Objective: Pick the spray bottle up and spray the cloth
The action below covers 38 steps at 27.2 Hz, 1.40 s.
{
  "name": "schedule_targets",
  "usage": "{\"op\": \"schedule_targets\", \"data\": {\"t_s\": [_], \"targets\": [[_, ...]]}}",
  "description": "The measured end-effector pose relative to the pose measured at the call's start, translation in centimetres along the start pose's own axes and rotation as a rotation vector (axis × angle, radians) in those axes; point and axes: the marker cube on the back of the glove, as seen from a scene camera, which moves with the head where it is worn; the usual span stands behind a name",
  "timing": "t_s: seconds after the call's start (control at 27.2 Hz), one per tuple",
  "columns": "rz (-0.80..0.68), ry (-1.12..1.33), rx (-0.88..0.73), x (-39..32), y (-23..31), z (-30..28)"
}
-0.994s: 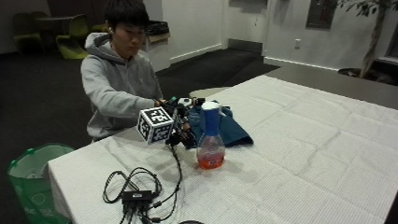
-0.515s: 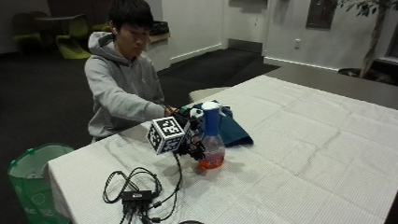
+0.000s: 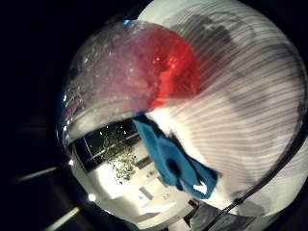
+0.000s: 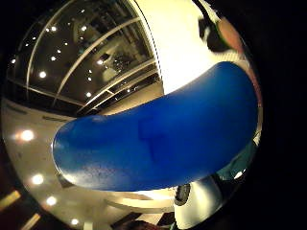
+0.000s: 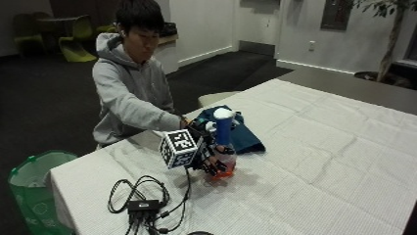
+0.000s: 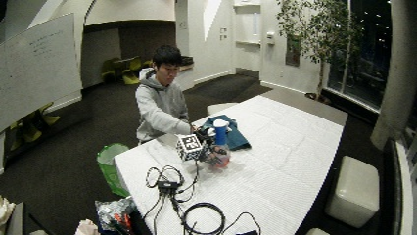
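Right hand (image 5: 210,157): gloved fingers curled round the lower body of the spray bottle (image 5: 222,142).
Spray bottle: upright on the table (image 5: 338,161), blue neck above the hand.
Cloth (image 5: 242,134): blue, just behind the bottle.

Green bin (image 5: 29,188) beside white-clothed table (image 5: 338,161); potted plant (image 6: 319,34), perhaps a tree.

Overhead ceiling lamps wash the white striped tablecloth (image 5: 312,147) brightly while the floor behind stays dim, and close to the palm the blue plastic spray-bottle head (image 4: 158,139) goes soft and bowed (edges curve badly).
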Motion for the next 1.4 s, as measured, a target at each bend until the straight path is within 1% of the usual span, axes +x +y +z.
{"op": "schedule_targets", "data": {"t_s": [0.44, 0.7, 0.85, 1.03, 1.4], "targets": [[-0.068, 0.024, 0.13, 0.9, 0.1, 0.6], [-0.074, 0.068, 0.139, 0.7, 0.7, 1.0], [-0.079, 0.069, 0.128, 0.5, 1.3, 1.3], [-0.124, 0.084, 0.086, -1.0, 2.6, 1.6], [-0.171, 0.151, -0.05, -6.6, 8.9, 3.7]]}}
